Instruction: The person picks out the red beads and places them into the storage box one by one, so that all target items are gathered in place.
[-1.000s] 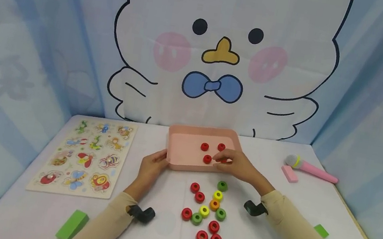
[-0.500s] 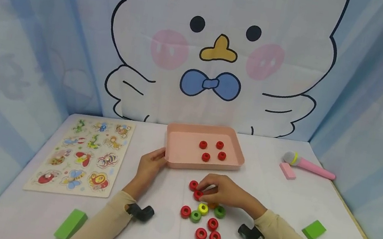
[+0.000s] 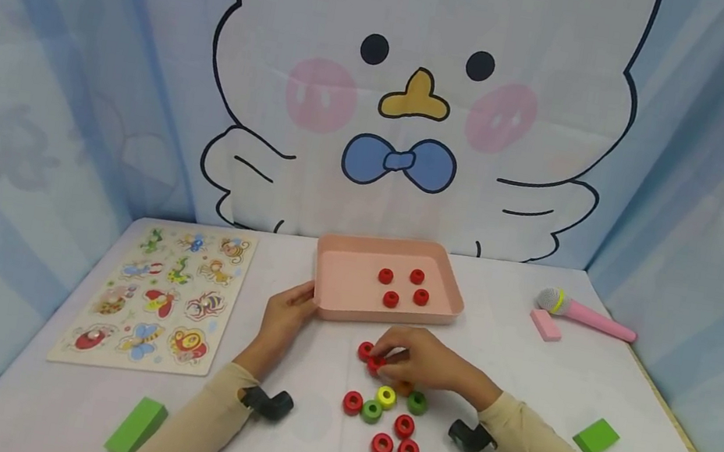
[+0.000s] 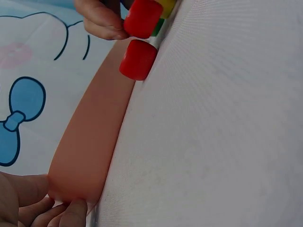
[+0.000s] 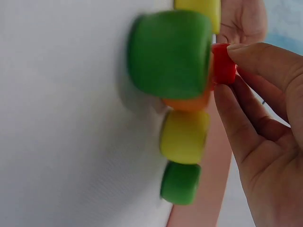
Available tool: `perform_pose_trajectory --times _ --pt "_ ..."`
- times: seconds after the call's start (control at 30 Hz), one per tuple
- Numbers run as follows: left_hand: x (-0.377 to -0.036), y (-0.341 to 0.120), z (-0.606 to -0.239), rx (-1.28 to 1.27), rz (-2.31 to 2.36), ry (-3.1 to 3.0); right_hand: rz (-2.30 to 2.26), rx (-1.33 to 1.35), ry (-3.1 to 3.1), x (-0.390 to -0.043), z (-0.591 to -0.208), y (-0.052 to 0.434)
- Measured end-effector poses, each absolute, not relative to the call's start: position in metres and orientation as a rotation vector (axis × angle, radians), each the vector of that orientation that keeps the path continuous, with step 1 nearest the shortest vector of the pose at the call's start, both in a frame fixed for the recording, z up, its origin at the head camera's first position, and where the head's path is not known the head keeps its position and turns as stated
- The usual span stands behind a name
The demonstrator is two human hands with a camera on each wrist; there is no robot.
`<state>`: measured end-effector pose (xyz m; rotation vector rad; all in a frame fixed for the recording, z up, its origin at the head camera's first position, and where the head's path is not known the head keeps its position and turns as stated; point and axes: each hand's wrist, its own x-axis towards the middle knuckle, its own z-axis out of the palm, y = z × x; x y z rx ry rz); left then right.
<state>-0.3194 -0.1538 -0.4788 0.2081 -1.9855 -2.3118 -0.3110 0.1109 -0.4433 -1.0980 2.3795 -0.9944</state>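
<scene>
A pink tray [image 3: 351, 295] sits on the white tabletop [image 3: 523, 378] toward the back, and four red rings [image 3: 404, 286] lie inside it, spread loosely on its floor and not touching each other. The left hand [image 3: 286, 318] holds the tray's near left corner, its fingers [image 4: 71, 213] curled against the rim. Just in front of the tray, the right hand [image 3: 426, 361] pinches a red ring [image 3: 376, 363] between thumb and fingertips [image 5: 246, 56]; whether that ring is off the tabletop cannot be told. Another red ring [image 3: 367, 350] lies just beside it. Below the hand a loose cluster of rings [image 3: 384, 419] rests on the tabletop: red, yellow and green ones, with an orange ring [image 3: 405, 388] mostly hidden under the hand. The right wrist view is close and blurred, so only a few rings can be made out there, and the tray shows as a pink strip. Well to the left lies an insect puzzle board [image 3: 162, 293]. A green block [image 3: 135, 426] sits at the near left, another green block [image 3: 595, 438] at the right, and a pink toy microphone [image 3: 585, 315] with a pink block [image 3: 546, 325] lies at the far right.
</scene>
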Motion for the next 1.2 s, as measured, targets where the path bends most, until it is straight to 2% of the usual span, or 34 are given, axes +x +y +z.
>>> perform_pose_trajectory --times 0.3,0.57,0.8,1.2 --pt "-0.321 -0.154 -0.481 0.214 -2.307 -1.994 -1.068 -1.079 2.447 -0.334 -0.429 0.112" --pt "-0.321 -0.155 -0.481 0.217 -2.287 -2.007 -1.007 -1.077 2.623 -0.37 -0.421 0.098" --pt "-0.321 -0.154 -0.481 0.212 -2.311 -1.981 -0.992 -0.944 2.633 -0.393 -0.423 0.08" --pt "-0.323 -0.154 -0.481 0.249 -2.301 -2.012 -0.949 -0.857 2.583 -0.411 -0.437 0.052"
